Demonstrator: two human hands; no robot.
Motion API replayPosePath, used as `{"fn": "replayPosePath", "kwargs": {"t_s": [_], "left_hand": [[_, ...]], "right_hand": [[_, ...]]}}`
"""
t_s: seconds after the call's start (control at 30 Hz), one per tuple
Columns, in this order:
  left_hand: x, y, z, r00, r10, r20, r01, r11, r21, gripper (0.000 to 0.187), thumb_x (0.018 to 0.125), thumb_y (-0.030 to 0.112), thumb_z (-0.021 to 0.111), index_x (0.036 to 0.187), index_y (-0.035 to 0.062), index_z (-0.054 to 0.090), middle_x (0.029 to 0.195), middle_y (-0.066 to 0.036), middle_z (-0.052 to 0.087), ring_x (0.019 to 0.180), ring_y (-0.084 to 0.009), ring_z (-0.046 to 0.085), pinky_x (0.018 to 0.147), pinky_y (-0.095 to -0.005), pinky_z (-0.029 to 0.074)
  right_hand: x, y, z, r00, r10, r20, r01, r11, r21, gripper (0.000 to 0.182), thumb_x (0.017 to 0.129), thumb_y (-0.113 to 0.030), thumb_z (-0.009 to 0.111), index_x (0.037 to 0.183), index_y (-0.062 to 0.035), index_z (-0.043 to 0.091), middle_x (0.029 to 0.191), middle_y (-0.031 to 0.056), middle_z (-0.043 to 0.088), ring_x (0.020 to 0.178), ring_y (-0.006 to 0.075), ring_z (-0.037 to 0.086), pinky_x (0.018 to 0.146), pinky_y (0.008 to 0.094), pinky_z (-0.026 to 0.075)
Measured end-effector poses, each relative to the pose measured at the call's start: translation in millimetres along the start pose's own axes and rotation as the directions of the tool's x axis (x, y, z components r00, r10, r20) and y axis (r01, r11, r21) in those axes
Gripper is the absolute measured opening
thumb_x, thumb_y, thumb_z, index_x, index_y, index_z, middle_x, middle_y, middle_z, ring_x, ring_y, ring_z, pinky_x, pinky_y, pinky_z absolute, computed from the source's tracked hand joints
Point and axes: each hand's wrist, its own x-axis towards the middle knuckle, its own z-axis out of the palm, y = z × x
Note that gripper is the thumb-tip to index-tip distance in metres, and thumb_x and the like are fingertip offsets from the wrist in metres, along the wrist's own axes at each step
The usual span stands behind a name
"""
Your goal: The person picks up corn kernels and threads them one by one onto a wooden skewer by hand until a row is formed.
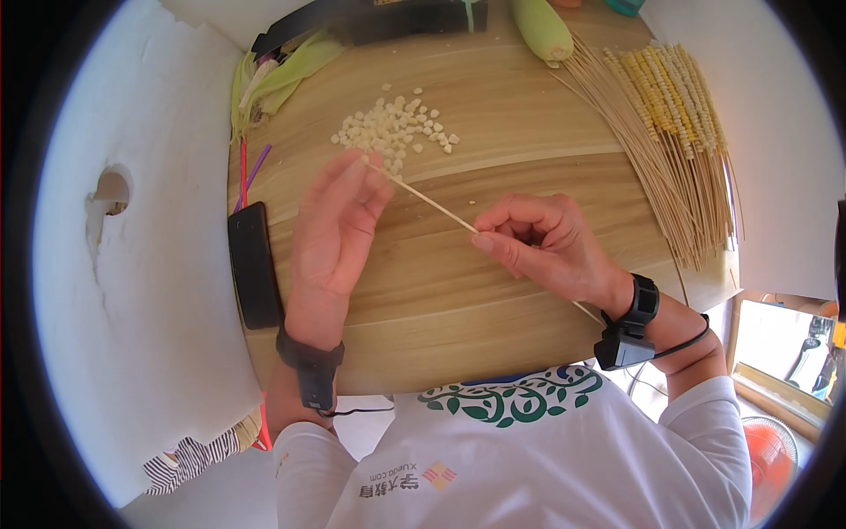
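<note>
My right hand [551, 247] pinches a thin wooden stick [432, 203] between thumb and index finger, and the stick's rear end shows below the wrist. At the stick's upper left tip is my left hand [339, 220], slightly blurred, its thumb and fingertips closed around the tip. Whether a kernel sits between those fingertips is too small to tell. Just beyond the left fingertips, a loose pile of pale corn kernels [383, 128] lies on the wooden table [423, 291].
Skewers threaded with kernels [674, 97] lie at the right beside bare sticks [626, 150]. A corn cob [541, 31] is at the top, green husks [295, 70] at the upper left. A black phone-like object [254, 264] lies at the left edge.
</note>
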Motion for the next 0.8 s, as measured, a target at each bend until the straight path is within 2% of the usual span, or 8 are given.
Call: {"fn": "replayPosePath", "kwargs": {"t_s": [0.17,0.33,0.43,0.63,0.8], "left_hand": [[0,1,2,0.999,0.033,-0.001,-0.033,0.996,0.081,0.019,0.089,0.000,0.058,0.108,-0.0005,0.060,0.103,-0.013,0.063,0.085,-0.0149,0.058,0.083,-0.0304,0.050],[-2,5,7,0.996,0.093,0.007,-0.091,0.956,0.279,0.017,0.088,0.001,0.059,0.105,0.0000,0.062,0.100,-0.011,0.064,0.083,-0.0140,0.057,0.080,-0.0295,0.048],[-2,9,6,0.994,0.105,0.024,-0.107,0.936,0.335,0.017,0.088,0.000,0.059,0.105,0.0001,0.062,0.099,-0.010,0.064,0.082,-0.0134,0.056,0.078,-0.0285,0.047],[-2,15,4,0.994,0.066,0.087,-0.090,0.942,0.325,0.015,0.088,0.001,0.059,0.103,0.0009,0.062,0.095,-0.008,0.063,0.080,-0.0127,0.054,0.076,-0.0272,0.044],[-1,16,0,0.995,0.073,0.062,-0.087,0.960,0.266,0.015,0.089,0.003,0.058,0.104,0.0009,0.061,0.095,-0.008,0.060,0.080,-0.0124,0.051,0.075,-0.0269,0.043]], "right_hand": [[-1,0,0,1.000,-0.024,-0.005,0.024,0.998,-0.060,0.009,0.091,-0.010,0.062,0.091,-0.0019,0.060,0.062,-0.0071,0.049,0.055,-0.0019,0.038,0.047,0.0179,0.030],[-1,2,-1,0.999,-0.033,-0.003,0.033,0.997,-0.065,0.009,0.091,-0.011,0.062,0.092,-0.0018,0.062,0.062,-0.0066,0.049,0.055,-0.0016,0.039,0.047,0.0181,0.030],[-2,-1,-2,1.000,-0.020,0.009,0.021,0.998,-0.054,0.009,0.091,-0.011,0.062,0.093,-0.0019,0.063,0.063,-0.0065,0.050,0.057,-0.0016,0.039,0.048,0.0181,0.031],[-2,-3,-4,0.999,-0.004,0.041,0.004,1.000,0.003,0.010,0.090,-0.011,0.063,0.094,-0.0018,0.063,0.066,-0.0070,0.051,0.058,-0.0018,0.040,0.049,0.0176,0.031],[-2,-5,-4,0.999,0.008,0.051,-0.009,1.000,0.018,0.010,0.090,-0.011,0.063,0.094,-0.0016,0.063,0.066,-0.0068,0.050,0.058,-0.0017,0.039,0.049,0.0177,0.030]]}}
